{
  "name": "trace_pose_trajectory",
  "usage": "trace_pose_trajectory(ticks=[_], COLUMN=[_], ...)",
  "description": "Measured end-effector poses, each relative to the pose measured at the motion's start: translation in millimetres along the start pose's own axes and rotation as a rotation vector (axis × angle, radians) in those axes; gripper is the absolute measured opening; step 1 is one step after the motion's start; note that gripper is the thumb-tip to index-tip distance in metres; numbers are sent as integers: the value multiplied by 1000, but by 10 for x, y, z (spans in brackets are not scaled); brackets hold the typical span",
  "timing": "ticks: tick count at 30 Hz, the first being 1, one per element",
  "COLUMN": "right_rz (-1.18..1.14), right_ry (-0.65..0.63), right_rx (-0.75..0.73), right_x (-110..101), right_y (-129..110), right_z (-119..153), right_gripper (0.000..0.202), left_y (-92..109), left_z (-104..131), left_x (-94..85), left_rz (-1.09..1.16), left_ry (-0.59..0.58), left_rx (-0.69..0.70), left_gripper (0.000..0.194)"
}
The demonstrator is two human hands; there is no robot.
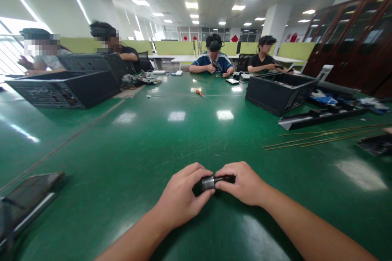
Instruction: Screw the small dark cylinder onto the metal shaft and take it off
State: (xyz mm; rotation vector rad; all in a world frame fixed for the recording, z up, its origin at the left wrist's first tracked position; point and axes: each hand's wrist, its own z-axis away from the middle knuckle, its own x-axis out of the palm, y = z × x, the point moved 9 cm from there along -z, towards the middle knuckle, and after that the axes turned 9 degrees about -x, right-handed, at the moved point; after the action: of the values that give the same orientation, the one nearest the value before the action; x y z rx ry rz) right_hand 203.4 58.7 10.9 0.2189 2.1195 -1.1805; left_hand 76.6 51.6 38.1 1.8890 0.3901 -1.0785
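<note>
Low in the middle of the head view, a small silver-and-black cylinder lies sideways between my hands. A thin dark ridged shaft runs from its right end. My left hand pinches the cylinder between thumb and fingers. Thumb and forefinger of my right hand close on the shaft where it meets the cylinder. The shaft's far end lies within the right hand's curl and is partly hidden. Both hands are just over the green tabletop.
Black computer cases stand at left, another case at right. An orange screwdriver lies mid-table. Several thin rods and a metal rail are at right, a dark panel at near left. Co-workers sit opposite.
</note>
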Motion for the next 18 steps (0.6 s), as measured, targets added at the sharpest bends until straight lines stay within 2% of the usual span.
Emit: trace_pose_trajectory(ticks=[9, 18], right_rz=[63, 72], right_ry=[-41, -35], right_rx=[-83, -79], right_x=[52, 18], right_y=[-71, -74], right_z=[7, 13], right_gripper=[13, 15], left_y=[-18, 13], left_z=[7, 16], left_x=[49, -1], left_rz=[-31, -23], left_ry=[-66, -57], left_rx=[-46, -34], left_gripper=[28, 28])
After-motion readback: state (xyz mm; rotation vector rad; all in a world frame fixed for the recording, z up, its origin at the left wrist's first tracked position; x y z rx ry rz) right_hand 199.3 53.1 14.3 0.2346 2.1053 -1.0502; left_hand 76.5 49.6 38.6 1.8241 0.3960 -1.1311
